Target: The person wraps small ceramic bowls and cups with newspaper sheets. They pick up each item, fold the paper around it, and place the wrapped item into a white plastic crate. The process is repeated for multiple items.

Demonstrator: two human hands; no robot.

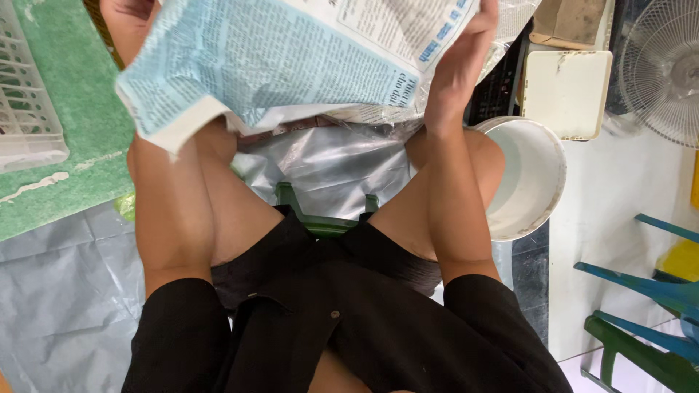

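A large light-blue and white printed sack [269,58] is held up in front of me, above my knees. My left hand [129,25] grips its left side near the top edge of the view. On the sack's right edge my right hand [459,62] is closed with fingers wrapped over it. Clear crumpled plastic [378,116] hangs under the sack. I sit on a green stool [320,222], in black clothing, with bare knees apart.
A white bucket [535,182] stands by my right knee. A white square lid [568,91] and a fan [662,69] lie beyond it. Stacked blue and green chairs [648,320] are at lower right. A green mat [80,145], a white crate [25,109] and grey tarpaulin [65,291] are at left.
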